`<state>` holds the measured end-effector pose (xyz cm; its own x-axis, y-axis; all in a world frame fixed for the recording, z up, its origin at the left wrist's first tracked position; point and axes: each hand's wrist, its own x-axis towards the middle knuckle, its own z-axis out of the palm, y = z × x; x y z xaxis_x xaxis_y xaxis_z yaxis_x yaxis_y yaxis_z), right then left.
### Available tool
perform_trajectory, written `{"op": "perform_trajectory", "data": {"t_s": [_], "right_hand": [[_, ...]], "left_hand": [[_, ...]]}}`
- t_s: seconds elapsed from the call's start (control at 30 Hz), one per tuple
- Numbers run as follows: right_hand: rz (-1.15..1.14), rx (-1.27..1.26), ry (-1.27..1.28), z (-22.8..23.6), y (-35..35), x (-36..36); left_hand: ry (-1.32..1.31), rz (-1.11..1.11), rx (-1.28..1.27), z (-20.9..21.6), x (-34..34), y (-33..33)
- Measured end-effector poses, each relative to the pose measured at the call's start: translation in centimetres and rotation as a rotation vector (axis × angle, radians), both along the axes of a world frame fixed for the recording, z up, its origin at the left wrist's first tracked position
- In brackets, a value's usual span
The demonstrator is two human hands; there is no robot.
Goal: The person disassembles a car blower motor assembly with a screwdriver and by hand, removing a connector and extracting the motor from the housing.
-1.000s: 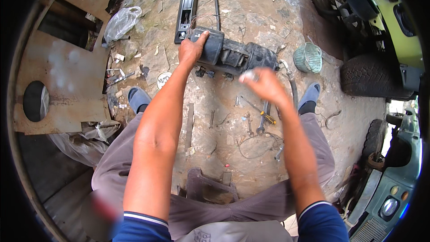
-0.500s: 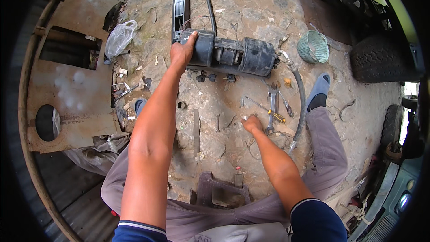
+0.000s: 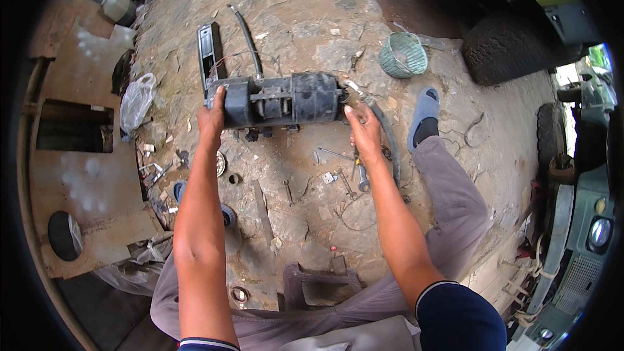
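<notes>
A dusty black blower unit (image 3: 315,99), with two rounded housings joined by a motor section, lies crosswise in front of me. My left hand (image 3: 210,122) is closed round its left end, thumb on top. At the right end, my right hand (image 3: 365,135) grips the lower corner with its thumb up; its other fingers are partly hidden. A thick black hose (image 3: 389,146) with a metal fitting curves down beside the right hand. Under the right wrist lie an open-end wrench (image 3: 363,179) and a partly covered screwdriver (image 3: 355,164). A smaller wrench (image 3: 288,192) rests on the ground between my arms.
Beyond the unit are a long black vent panel (image 3: 208,52) and a second hose (image 3: 247,39). A green woven basket (image 3: 389,65) stands at right, near a tyre (image 3: 500,52). Rusty sheet metal (image 3: 88,185) and a plastic bag (image 3: 136,104) are at left. A low stool (image 3: 292,286) is near me.
My right hand has risen from the ground near the tools to the unit's right end. My left hand still holds the left end. The whole view has shifted.
</notes>
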<state>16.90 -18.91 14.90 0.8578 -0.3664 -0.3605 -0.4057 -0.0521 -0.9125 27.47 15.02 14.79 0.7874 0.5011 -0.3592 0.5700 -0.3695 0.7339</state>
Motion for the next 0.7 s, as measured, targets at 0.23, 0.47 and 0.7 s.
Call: {"op": "perform_trajectory", "data": {"t_s": [0.23, 0.47, 0.7], "right_hand": [[-0.056, 0.099, 0.151, -2.6, -1.1, 2.6], [0.018, 0.463, -0.065, -3.4, -0.1, 5.6], [-0.059, 0.581, -0.090, -2.9, -2.1, 7.5]], "left_hand": [[0.028, -0.075, -0.099, 0.2, 0.4, -0.8], [-0.059, -0.057, 0.030, -1.0, 0.8, 2.0], [-0.048, 0.035, -0.017, -0.1, 2.0, -1.1]]}}
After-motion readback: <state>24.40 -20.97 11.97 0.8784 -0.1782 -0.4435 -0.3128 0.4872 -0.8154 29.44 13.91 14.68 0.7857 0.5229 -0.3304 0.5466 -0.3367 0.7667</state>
